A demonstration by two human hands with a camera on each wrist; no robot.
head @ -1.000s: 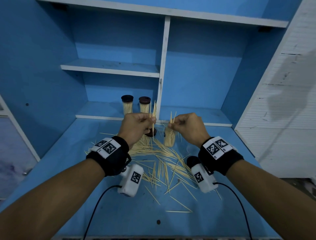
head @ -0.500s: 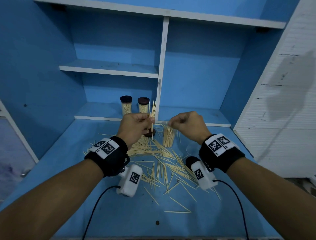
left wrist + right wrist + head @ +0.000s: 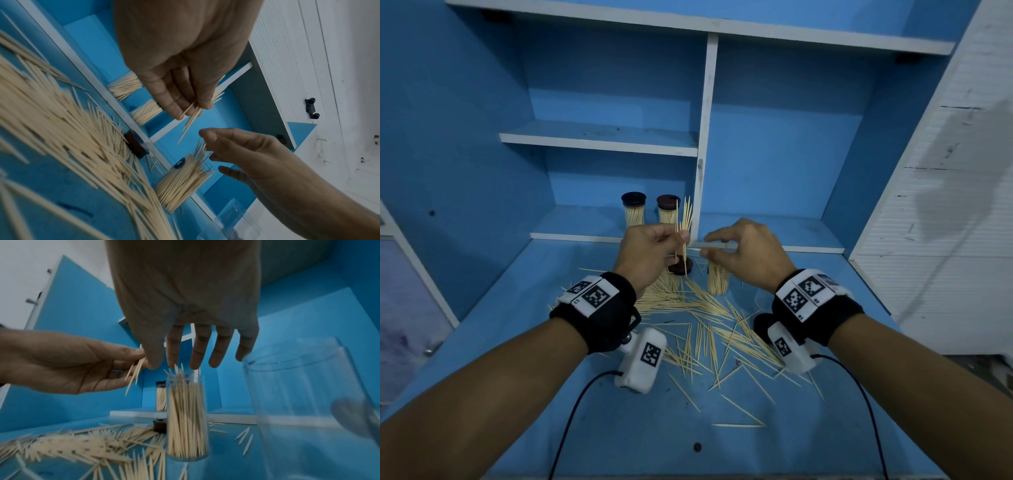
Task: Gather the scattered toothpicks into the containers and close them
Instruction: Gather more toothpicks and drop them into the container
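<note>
Left hand (image 3: 650, 253): we pinch a few toothpicks (image 3: 684, 226), upright.
Right hand (image 3: 746, 255): fingers spread, above the open jar (image 3: 717, 279).
Room: loose picks (image 3: 709, 329) cover our desk (image 3: 524, 308).

The toothpicks (image 3: 698, 308) look like pale, bare wood with a dry matt finish. The open container (image 3: 187, 415) is clear, smooth, glossy plastic or glass; which one cannot be told. Its loose lid (image 3: 681, 266) looks dark and dull. The tabletop (image 3: 619, 428) is painted blue, matt, with scuffs. The wrist bands (image 3: 599, 318) are black cloth.
</note>
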